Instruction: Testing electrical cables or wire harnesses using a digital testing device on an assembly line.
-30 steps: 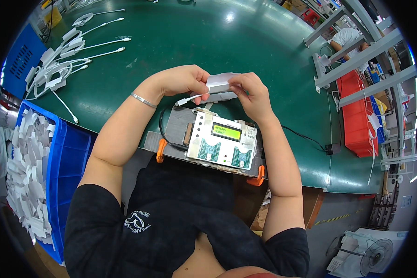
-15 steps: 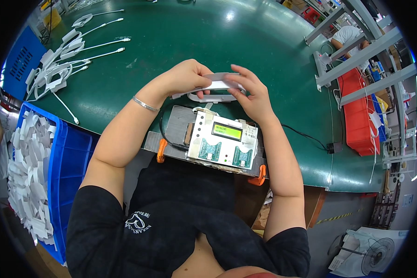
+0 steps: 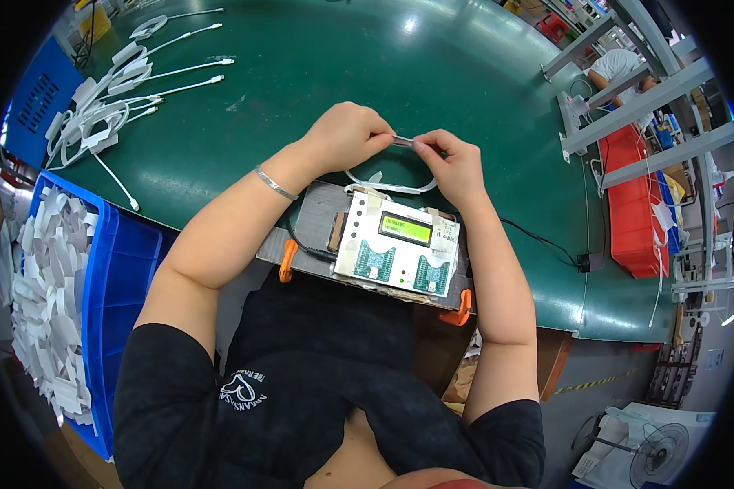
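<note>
Above the test box, a white cable hangs in a loop below my two hands. My left hand is closed in a pinch at one side of it. Opposite, my right hand pinches too, its thumb and forefinger facing the left ones. Between the fingertips shows a short silver-white piece, probably the cable's connectors, though they are too small to make out. Nearer my body lies the white test box with a lit yellow-green display and two green circuit boards, on a grey board.
Several white cables with paper wraps lie at the far left of the green table. A blue bin of white paper strips stands at the left. Orange clamps grip the board. At right are a red bin and metal frame bars.
The white paper wrap held between my hands is out of sight. My right fingers have closed from spread to a pinch, and my hands now meet fingertip to fingertip.
</note>
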### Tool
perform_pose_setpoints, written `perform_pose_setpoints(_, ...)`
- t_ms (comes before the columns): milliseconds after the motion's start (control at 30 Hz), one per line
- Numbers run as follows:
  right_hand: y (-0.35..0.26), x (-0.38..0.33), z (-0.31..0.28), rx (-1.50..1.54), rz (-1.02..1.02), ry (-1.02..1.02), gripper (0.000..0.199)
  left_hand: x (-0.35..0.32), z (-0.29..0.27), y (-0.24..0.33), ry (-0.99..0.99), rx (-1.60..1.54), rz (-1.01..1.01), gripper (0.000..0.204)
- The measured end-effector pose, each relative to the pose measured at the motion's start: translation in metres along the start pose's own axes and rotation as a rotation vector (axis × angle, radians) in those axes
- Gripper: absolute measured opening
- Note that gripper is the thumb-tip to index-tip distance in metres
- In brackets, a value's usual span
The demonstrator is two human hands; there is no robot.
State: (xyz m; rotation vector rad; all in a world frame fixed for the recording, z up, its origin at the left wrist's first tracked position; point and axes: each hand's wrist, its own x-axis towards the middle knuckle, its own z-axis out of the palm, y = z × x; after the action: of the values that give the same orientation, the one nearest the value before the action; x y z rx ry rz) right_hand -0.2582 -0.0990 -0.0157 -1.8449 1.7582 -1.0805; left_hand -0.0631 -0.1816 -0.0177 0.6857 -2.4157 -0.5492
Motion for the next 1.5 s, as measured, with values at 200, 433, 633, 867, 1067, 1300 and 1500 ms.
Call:
perform_pose_setpoints(200,0.004,-0.001,0.006,0.017,-0.024,-0.075,0.014,0.001,0.006,-0.012,-0.175,-0.079,-0.105,0.02)
perform_pose_setpoints(433,0.001,0.002,0.003,0.03,0.046,-0.144,0.015,0.003,0.005,-0.007,-0.201,-0.126,-0.167,0.021)
perform_pose_setpoints(633,0.001,0.004,0.003,0.021,0.061,-0.204,0.014,0.003,0.003,-0.006,-0.234,-0.117,-0.155,0.021)
perform_pose_setpoints(867,0.001,0.004,0.005,-0.024,0.094,-0.196,0.011,0.003,0.011,-0.003,-0.145,-0.093,-0.205,0.019)
perform_pose_setpoints(1067,0.0,0.001,0.002,-0.19,-0.212,-0.147,0.009,0.0,0.008,0.004,-0.119,-0.124,-0.142,0.011)
perform_pose_setpoints(1300,-0.001,-0.003,0.001,-0.397,-0.426,-0.127,0.01,-0.003,0.008,0.0,-0.082,-0.074,0.005,0.009)
perform_pose_setpoints(1500,-0.014,-0.009,-0.004,-0.531,-0.39,-0.237,0.018,-0.006,0.001,0.007,-0.161,0.169,0.144,0.015)
